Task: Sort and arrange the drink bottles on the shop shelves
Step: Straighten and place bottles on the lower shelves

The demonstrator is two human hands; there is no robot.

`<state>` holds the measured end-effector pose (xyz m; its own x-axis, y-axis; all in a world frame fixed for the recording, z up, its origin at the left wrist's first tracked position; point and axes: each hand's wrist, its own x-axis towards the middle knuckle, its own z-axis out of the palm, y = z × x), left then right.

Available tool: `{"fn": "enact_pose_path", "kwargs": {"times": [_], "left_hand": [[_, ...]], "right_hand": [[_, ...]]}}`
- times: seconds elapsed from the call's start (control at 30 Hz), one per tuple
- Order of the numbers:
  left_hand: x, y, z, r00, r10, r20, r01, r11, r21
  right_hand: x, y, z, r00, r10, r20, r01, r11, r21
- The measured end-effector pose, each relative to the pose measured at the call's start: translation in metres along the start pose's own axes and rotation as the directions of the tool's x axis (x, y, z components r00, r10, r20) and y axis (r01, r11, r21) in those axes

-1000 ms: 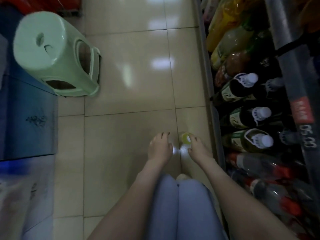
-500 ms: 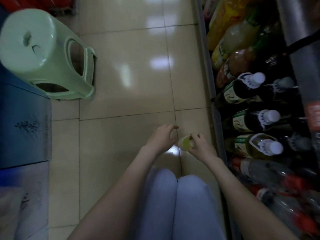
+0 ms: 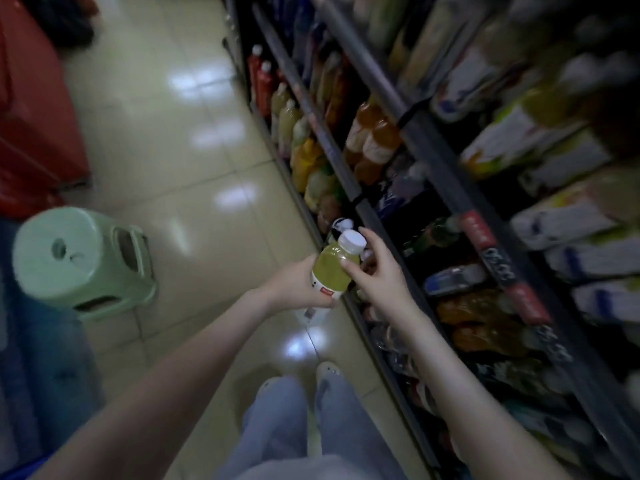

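Head cam: the bottle [image 3: 330, 275] of yellow-green drink, white cap [image 3: 351, 242] up and tipped a bit twd the shelves [image 3: 349, 181], is in the air betw. both hands. It hangs over the floor [image 3: 194, 188] just beside the bottom shelf edge, not yet on any shelf. The left hand [image 3: 294, 285] is wrapped round the lower, labelled part, prob. carrying the weight. The right hand [image 3: 381, 278] pinches the shoulder just under the cap, thumb [image 3: 346, 266] across the front and fingers behind, prob. to steer the neck or turn the label outward. Neither hand is spread; both are closed on the same bottle. A pale thing shows just under the left hand, too blurred to say if it's a 2nd bottle. Right behind the cap another white-capped bottle [image 3: 341, 225] pokes out of the low shelf, so my guess is the held one goes in a row nearby; which row I can't tell. Further along the low shelf stand yellow juice bottles [image 3: 304, 161] and paler ones. One level up are orange bottles [image 3: 374, 143] w/ white labels, and the higher shelves hold cartons [image 3: 536, 133], blurred. The person's jeans [image 3: 311, 427] show below, close to the shelf edge. Well apart on the left sits a green stool [image 3: 79, 265], w/ blue crates [image 3: 41, 358] beside it and red crates [image 3: 31, 116] further back. Rows look tightly packed, so the hold near the neck should help slot it in w/o knocking neighbours.
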<state>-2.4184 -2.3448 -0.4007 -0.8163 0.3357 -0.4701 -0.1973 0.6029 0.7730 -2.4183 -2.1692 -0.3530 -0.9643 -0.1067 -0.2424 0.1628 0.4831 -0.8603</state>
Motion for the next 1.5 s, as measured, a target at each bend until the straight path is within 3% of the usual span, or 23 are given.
{"fn": "enact_pose_path", "kwargs": {"times": [0.13,0.23,0.33,0.6,0.7,0.83,1.0,1.1,1.17,1.33,1.4,1.5], "left_hand": [[-0.02,0.07,-0.023,0.99,0.123,0.069,-0.121,0.992,-0.036],[-0.026,0.116,-0.03,0.965,0.218,0.147,-0.219,0.976,-0.008],[-0.032,0.16,-0.031,0.932,0.282,0.225,-0.313,0.943,0.113],[-0.024,0.248,0.017,0.792,0.392,0.469,-0.561,0.769,0.306],[-0.02,0.276,0.038,0.739,0.4,0.542,-0.617,0.724,0.308],[-0.007,0.294,0.057,0.713,0.385,0.586,-0.612,0.749,0.254],[0.004,0.301,0.071,0.648,0.533,0.543,-0.709,0.684,0.174],[0.01,0.301,0.078,0.591,0.66,0.463,-0.805,0.515,0.294],[0.011,0.304,0.082,0.513,0.754,0.411,-0.847,0.367,0.385],[0.018,0.322,0.1,0.341,0.845,0.412,-0.81,0.042,0.585],[0.021,0.331,0.11,0.347,0.833,0.43,-0.765,-0.014,0.644],[0.026,0.341,0.119,0.429,0.757,0.494,-0.701,-0.066,0.71]], "right_hand": [[-0.036,-0.041,-0.034,0.994,0.096,0.06,-0.103,0.987,0.12],[-0.056,-0.053,-0.055,0.991,0.13,-0.042,-0.116,0.963,0.242],[-0.072,-0.061,-0.082,0.979,0.155,-0.13,-0.12,0.962,0.246],[-0.129,-0.049,-0.153,0.915,0.237,-0.326,-0.109,0.924,0.366],[-0.145,-0.038,-0.172,0.841,0.273,-0.467,-0.105,0.929,0.354],[-0.161,-0.028,-0.187,0.718,0.281,-0.637,-0.095,0.946,0.31],[-0.175,-0.016,-0.193,0.544,0.253,-0.8,-0.052,0.962,0.268],[-0.183,-0.016,-0.193,0.434,0.246,-0.867,-0.036,0.966,0.257],[-0.187,-0.014,-0.194,0.344,0.276,-0.898,-0.014,0.957,0.288],[-0.195,-0.012,-0.193,0.203,0.277,-0.939,0.078,0.951,0.298],[-0.196,-0.011,-0.192,0.166,0.252,-0.953,0.087,0.959,0.269],[-0.194,-0.01,-0.192,0.183,0.239,-0.954,0.091,0.962,0.258]]}}
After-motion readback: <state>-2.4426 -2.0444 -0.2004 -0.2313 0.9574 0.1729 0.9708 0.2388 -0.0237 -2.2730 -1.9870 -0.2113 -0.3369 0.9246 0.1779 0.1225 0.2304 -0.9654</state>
